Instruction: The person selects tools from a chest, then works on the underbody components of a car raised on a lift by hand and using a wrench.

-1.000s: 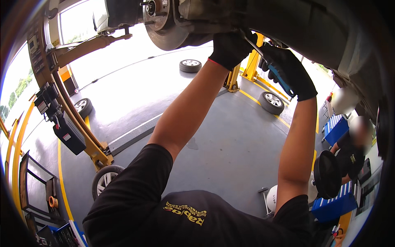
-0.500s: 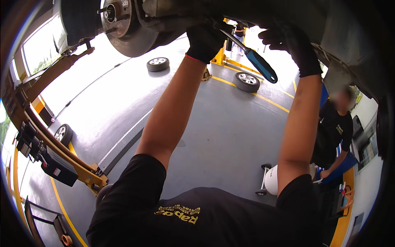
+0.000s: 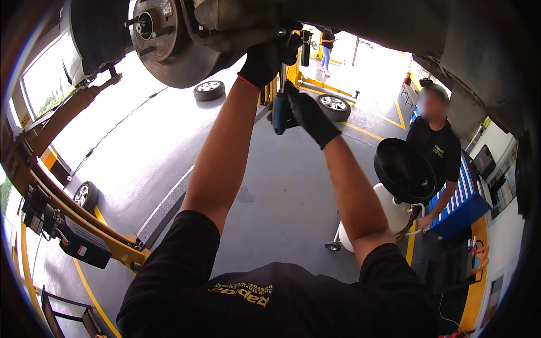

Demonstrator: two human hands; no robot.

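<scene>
**Inspector:** Report the hands.

**Assistant:** Both wear black gloves and are raised to the underside of the lifted car. The left hand (image 3: 265, 59) is up at the grey metal suspension assembly (image 3: 236, 25) just beside the round rusty-grey brake disc (image 3: 163, 39); its fingers are curled closed against the metal there, but I cannot tell what exactly they grip. The right hand (image 3: 307, 112) sits lower and is clamped around the blue-handled metal wrench (image 3: 280, 107).

**Inspector:** Where does the wrench lie relative to the hands?

**Assistant:** It stands nearly upright. The blue grip is at the bottom, inside the right fist, and the steel shaft runs up past the left wrist to the suspension, ending just beside the left hand. The head of the tool is hidden behind that glove.

**Inspector:** Surroundings?

**Assistant:** Grey workshop floor (image 3: 282, 191) below, with loose car wheels (image 3: 333, 106) lying flat on it and a yellow lift arm (image 3: 84, 222) to the left. To the right, a second person in a black shirt (image 3: 434, 152) stands next to a black funnel-topped oil drain tank (image 3: 403, 172), one hand down by it, with a blue tool cabinet (image 3: 462, 197) close behind.
</scene>
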